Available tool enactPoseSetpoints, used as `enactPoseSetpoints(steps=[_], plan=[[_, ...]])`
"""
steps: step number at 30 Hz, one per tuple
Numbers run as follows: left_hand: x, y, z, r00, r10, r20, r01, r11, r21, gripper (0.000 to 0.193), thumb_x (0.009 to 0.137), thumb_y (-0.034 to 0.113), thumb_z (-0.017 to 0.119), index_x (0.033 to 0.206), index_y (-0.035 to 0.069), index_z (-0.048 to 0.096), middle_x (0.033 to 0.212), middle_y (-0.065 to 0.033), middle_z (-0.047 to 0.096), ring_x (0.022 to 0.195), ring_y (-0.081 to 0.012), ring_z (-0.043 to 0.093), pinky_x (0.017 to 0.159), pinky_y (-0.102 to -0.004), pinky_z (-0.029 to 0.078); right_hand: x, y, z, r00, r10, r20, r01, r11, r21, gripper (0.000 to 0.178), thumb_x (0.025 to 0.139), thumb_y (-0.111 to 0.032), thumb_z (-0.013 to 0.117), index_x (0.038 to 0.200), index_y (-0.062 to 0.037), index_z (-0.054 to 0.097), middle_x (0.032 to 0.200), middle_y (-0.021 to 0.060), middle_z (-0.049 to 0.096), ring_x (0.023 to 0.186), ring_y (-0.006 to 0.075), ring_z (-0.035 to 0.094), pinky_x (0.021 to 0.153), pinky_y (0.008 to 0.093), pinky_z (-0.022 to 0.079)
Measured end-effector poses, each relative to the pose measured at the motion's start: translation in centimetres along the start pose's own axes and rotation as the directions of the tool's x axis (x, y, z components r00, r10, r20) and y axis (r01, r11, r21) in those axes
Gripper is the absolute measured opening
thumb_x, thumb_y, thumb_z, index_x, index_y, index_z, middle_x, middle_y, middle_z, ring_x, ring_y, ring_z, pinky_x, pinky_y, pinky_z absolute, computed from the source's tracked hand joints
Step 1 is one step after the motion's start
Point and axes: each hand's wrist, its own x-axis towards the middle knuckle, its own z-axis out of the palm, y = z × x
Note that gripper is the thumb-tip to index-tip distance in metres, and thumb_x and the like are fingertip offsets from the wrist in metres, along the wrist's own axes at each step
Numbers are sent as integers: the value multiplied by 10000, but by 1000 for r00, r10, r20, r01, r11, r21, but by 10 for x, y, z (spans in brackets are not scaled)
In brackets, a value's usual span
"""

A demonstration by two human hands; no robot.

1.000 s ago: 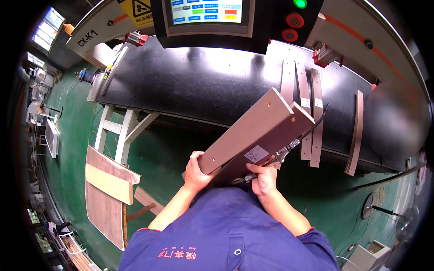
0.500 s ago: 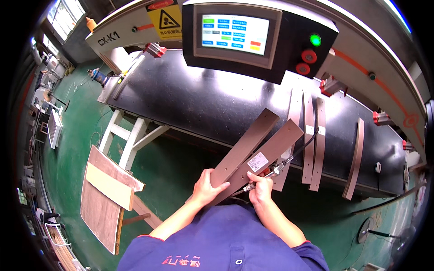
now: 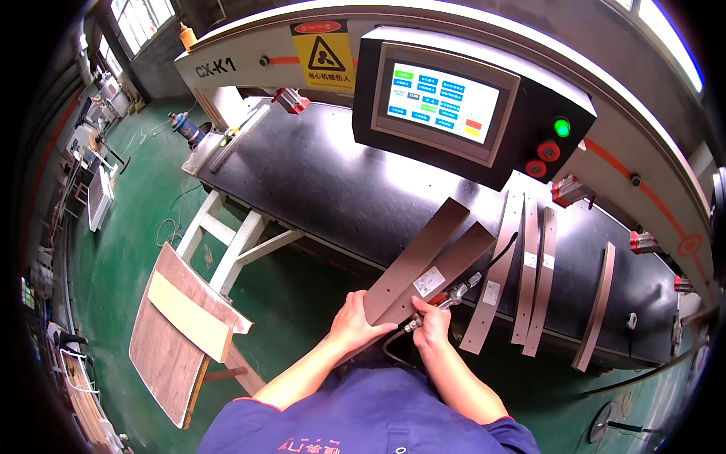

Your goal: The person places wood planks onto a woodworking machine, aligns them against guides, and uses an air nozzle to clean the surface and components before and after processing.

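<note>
Two brown wood-grain strips [image 3: 422, 253] slant up and away from my body, lying partly over each other, with small holes along them. My left hand [image 3: 354, 327] is closed around their near part, thumb across the face. A white label [image 3: 429, 281] is stuck on the right-hand strip. In my right hand [image 3: 432, 327], the fingers are wrapped around a silver air blow gun [image 3: 455, 293] with a thin black tube at its far end. Its thumb rests by the right strip's edge; whether it also grips the strip, I cannot tell. The strips' near ends are hidden.
Several brown strips [image 3: 527, 272] lie across the front edge of the black machine table [image 3: 302, 170], their ends overhanging. Above it hangs a control box [image 3: 473, 106] with a lit screen. At left, a wood-grain board [image 3: 170, 325] carries a pale yellow panel [image 3: 189, 316].
The view has shifted, so the machine and table sit lower and further right. The far ends of the two held strips are closer together. Both hands keep their grip.
</note>
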Motion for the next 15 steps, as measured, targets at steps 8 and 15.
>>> enactPoseSetpoints(steps=[8,15], plan=[[35,-1,-19,992,84,92,-91,994,65,998,604,376,862,1352,-37,346,1279,-218,451,1199,-372,519,1000,-417,461,37,3,35,1000,-19,23,19,1000,-5,372,809,83,681,1141,-23,552,1047,99,656,922,245,662,785,392,547],[90,-9,-36,986,166,8,-166,986,8,746,614,253,813,1229,-28,497,1194,-219,540,1160,-377,540,994,-417,453,53,-13,47,998,-65,6,66,990,-126,250,965,-271,609,1105,-85,517,918,77,612,799,214,640,594,354,553]])
